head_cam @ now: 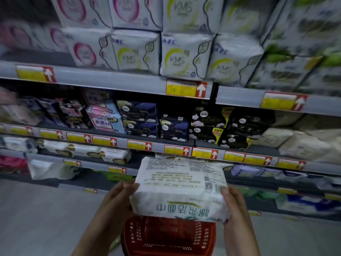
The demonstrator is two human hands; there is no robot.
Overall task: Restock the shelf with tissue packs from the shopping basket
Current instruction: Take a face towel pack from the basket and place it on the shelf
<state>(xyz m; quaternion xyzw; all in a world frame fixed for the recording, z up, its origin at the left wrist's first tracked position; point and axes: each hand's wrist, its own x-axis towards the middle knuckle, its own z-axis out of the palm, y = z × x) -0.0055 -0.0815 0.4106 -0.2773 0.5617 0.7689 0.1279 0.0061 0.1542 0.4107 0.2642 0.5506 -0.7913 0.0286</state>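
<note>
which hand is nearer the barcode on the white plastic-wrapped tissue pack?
Right. The right hand grips the white plastic-wrapped tissue pack at the end beside the black barcode, thumb next to it; the left hand holds the opposite end.

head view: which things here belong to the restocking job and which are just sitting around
Job: tissue pack, left hand and right hand holding it, red basket below.
Just there: white KMS packs, dark packs below them, yellow price tags.
</note>
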